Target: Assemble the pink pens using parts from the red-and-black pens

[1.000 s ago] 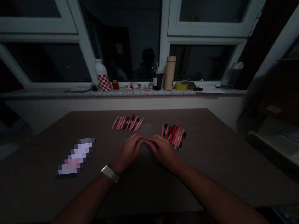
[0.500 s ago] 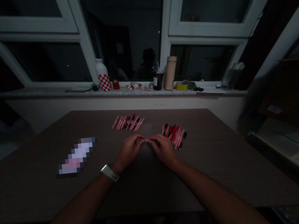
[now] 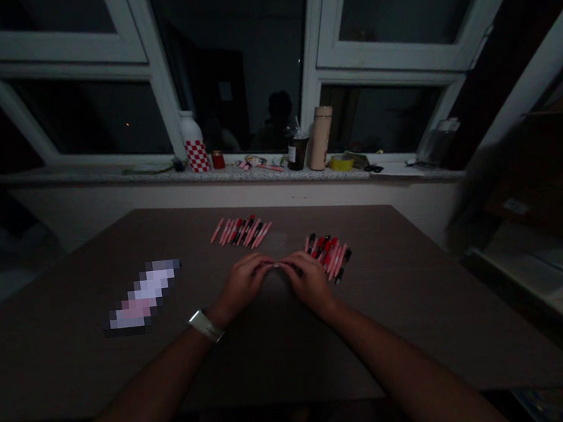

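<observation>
Both hands meet over the middle of the brown table (image 3: 286,351), pinching the two ends of a pen (image 3: 276,265). My left hand (image 3: 243,283) is closed on its left end and my right hand (image 3: 308,280) on its right; only a short pale stretch shows between the fingertips. Beyond my left hand lies a row of pink, red and black pens (image 3: 241,232), side by side and slanted. A second group of similar pens (image 3: 330,254) rests just right of my right hand, which partly covers its near left side.
A flat, pixelated object (image 3: 144,294) lies on the table at left. Along the windowsill stand a red-checked white bottle (image 3: 196,146), a small red jar (image 3: 218,159), a dark drink cup (image 3: 297,152), a beige flask (image 3: 321,138) and yellow tape (image 3: 341,162). Shelving is at far right.
Almost nothing differs. Both hands keep their place with the pen between them, and the fingers have shifted only very slightly. The two pen groups lie as before.
</observation>
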`<act>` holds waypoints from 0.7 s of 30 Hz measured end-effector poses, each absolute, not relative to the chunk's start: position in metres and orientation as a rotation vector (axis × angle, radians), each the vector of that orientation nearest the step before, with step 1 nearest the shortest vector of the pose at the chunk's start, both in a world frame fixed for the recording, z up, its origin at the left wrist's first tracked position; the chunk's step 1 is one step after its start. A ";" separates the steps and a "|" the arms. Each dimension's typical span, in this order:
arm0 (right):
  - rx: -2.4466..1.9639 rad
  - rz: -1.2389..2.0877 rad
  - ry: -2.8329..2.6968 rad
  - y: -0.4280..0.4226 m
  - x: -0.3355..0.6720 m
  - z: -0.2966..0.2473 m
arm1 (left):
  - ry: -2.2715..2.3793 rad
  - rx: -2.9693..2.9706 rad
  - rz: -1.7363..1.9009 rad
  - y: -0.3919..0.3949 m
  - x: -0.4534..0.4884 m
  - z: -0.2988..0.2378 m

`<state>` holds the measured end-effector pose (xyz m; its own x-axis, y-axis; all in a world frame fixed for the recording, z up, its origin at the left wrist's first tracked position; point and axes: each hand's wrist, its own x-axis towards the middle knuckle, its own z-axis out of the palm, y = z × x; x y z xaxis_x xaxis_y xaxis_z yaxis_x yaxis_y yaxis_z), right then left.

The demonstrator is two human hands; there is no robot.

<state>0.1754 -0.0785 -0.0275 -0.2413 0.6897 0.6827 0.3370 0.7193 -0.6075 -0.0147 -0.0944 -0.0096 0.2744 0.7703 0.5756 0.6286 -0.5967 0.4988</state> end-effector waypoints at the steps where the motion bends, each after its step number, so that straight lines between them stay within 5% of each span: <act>1: -0.799 0.407 -1.848 -0.078 0.176 -0.028 | 1.311 2.371 1.220 -0.094 -0.015 -0.010; 21: -0.819 0.352 -1.840 -0.079 0.175 -0.027 | 1.354 2.314 1.264 -0.096 -0.013 -0.009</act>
